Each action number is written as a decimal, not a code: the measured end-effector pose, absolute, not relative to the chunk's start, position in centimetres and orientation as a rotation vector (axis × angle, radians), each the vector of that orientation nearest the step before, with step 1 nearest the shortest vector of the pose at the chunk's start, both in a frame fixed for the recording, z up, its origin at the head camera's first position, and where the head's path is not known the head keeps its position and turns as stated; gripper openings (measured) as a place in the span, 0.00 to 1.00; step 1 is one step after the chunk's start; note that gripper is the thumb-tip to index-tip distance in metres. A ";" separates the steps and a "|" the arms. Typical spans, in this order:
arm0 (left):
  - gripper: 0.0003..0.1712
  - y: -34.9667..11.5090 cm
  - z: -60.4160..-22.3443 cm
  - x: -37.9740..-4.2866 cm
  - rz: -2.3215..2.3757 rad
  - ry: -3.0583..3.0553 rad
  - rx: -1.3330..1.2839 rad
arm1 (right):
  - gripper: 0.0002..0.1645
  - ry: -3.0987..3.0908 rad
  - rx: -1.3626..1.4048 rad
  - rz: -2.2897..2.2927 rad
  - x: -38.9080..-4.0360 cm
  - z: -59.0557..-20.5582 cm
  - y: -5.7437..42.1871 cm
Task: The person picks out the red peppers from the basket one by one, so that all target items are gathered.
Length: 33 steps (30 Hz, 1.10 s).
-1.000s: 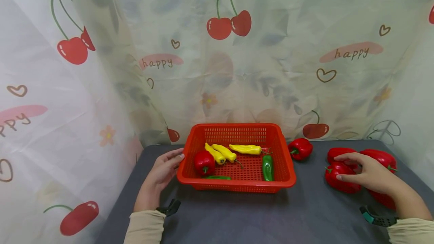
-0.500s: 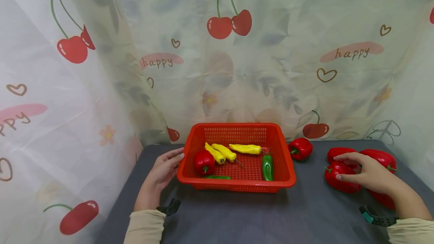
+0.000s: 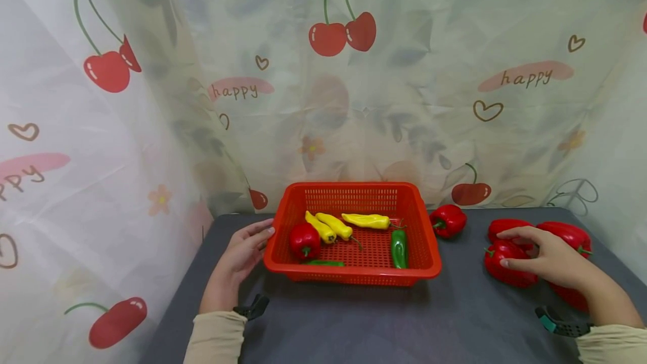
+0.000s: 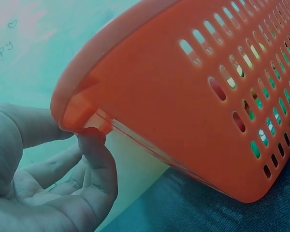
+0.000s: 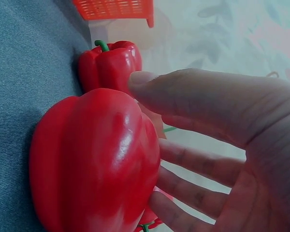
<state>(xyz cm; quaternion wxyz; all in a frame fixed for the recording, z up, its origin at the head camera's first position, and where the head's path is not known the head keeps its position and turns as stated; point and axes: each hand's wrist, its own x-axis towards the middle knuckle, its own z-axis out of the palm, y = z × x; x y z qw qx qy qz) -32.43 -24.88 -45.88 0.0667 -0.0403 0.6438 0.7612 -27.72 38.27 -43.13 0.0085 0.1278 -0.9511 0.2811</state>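
My left hand [image 3: 244,254] pinches the rim of the orange plastic basket [image 3: 354,273] at its left side; in the left wrist view, thumb and finger meet at the rim's edge. Inside the basket lie a red bell pepper [image 3: 305,241], several yellow peppers [image 3: 366,221] and green peppers [image 3: 399,249]. At the right, my right hand [image 3: 551,254] rests over a red bell pepper [image 3: 507,271]. Its thumb lies against that pepper [image 5: 92,159] in the right wrist view, with the other fingers fairly straight along the far side.
One red bell pepper [image 3: 447,221] stands just right of the basket. More red peppers [image 3: 566,236] lie behind and under my right hand, partly hidden. The dark grey tabletop [image 3: 343,324] backs onto a printed curtain [image 3: 364,100].
Both hands and all the peppers stay where they were. Only the head view has shifted very slightly.
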 end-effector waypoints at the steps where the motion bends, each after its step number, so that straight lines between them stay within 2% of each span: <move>1: 0.31 -24.9 -45.9 -32.4 2.301 1.935 -0.127 | 0.37 -2.971 0.400 0.876 -27.7 -43.1 38.2; 18: 0.30 -24.9 -46.0 -32.3 2.305 1.941 -0.119 | 0.35 -2.961 0.396 0.884 -27.7 -42.8 38.0; 33: 0.29 -24.9 -45.8 -32.1 2.289 1.948 -0.136 | 0.31 -2.822 0.491 0.860 -26.9 -38.7 34.4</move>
